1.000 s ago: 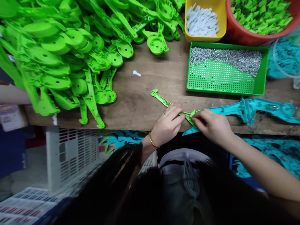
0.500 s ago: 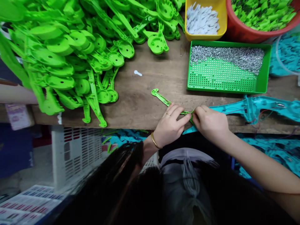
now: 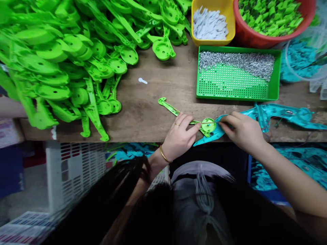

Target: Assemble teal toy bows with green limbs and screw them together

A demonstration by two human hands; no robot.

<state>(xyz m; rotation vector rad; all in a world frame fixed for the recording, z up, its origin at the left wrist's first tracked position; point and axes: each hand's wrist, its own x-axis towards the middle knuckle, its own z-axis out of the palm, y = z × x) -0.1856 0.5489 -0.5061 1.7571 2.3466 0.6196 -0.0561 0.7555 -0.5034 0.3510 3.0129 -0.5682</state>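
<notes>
At the table's front edge, my left hand [image 3: 180, 134], with its fingers closed, grips a long bright green plastic part [image 3: 208, 126]. The part has a hooked far end, a narrow arm and a round disc. Across the disc a thin wire [image 3: 205, 123] runs towards my right hand [image 3: 241, 129], whose thumb and fingers are pinched just beyond the disc. The exact pinch point is partly hidden. Beneath the disc and the right fingers lies a long turquoise plastic part [image 3: 274, 114] with loose wires, extending to the right.
Green plastic parts [image 3: 55, 68] are heaped at the left. A green basket [image 3: 238, 99] of small metal pieces stands behind my hands, with a yellow bin [image 3: 195, 37] and a red tub [image 3: 270, 39] farther back. One small white piece [image 3: 142, 81] lies on the wooden table [image 3: 133, 115].
My right hand has moved right, away from my left hand, uncovering the green disc and the wire across it. The left hand keeps its grip. The whole view has shifted slightly.
</notes>
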